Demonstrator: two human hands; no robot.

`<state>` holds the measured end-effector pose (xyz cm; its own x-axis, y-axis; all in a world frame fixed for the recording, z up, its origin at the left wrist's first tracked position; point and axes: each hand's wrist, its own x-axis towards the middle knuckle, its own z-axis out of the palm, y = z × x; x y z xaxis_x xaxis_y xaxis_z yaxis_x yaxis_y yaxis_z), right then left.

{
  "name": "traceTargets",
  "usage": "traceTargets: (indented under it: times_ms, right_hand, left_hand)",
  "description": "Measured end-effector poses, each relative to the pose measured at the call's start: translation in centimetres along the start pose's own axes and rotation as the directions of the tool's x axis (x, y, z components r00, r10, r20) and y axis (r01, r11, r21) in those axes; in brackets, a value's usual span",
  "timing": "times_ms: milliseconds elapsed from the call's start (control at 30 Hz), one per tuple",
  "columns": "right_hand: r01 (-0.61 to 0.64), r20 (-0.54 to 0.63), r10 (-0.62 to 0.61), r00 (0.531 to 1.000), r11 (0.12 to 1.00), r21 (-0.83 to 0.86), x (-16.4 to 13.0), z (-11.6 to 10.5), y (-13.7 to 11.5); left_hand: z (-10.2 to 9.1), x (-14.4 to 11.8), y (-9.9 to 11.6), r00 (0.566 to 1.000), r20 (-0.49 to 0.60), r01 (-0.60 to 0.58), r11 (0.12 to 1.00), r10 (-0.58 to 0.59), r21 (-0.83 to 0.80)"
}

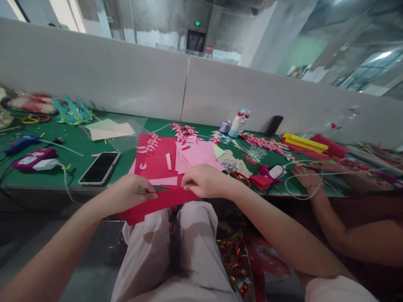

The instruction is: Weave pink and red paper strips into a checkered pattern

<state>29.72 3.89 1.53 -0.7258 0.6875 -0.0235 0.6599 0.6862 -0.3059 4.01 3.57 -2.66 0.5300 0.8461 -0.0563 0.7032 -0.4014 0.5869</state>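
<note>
Both my hands hold a sheet of red paper point(163, 202) that hangs over the table's front edge above my knees. My left hand point(130, 193) pinches its upper edge at the left. My right hand point(206, 181) grips the same edge a little to the right. Just behind them on the green table point(78, 147) lie a larger red sheet point(155, 161), pink paper pieces point(197, 155) and small pink strips point(165, 181).
A black phone point(100, 167) lies left of my hands. A glue bottle point(236, 123) and woven red-and-white paper strips point(185, 133) sit further back. A co-worker's hands point(310, 174) rest at the right near a white cable. Grey partition panels close the table's far side.
</note>
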Motion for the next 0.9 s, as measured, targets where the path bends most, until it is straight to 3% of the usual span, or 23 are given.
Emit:
traceTargets:
  times_ms: [167, 567, 700, 900]
  right_hand:
    - [-0.008, 0.006, 0.008, 1.0, 0.99, 0.139, -1.1, -1.3, 1.4]
    - [-0.07, 0.068, 0.052, 0.996, 0.949, 0.309, -2.8, -2.9, 2.8]
    - [-0.091, 0.091, 0.062, 0.994, 0.925, 0.368, -3.0, -2.7, 3.1]
    - [-0.107, 0.059, 0.091, 0.994, 0.899, 0.425, -3.3, -2.2, 4.0]
  left_hand:
    - [-1.7, -1.2, -1.4, 0.997, 0.074, -0.009, 0.993, 0.017, -0.115]
    - [-3.5, -3.4, -2.4, 0.991, 0.078, 0.125, 0.952, -0.107, -0.279]
    - [-3.9, -4.1, -2.7, 0.992, 0.03, 0.124, 0.947, -0.12, -0.295]
    - [-3.3, -4.7, -2.6, 0.976, -0.136, 0.107, 0.914, -0.172, -0.392]
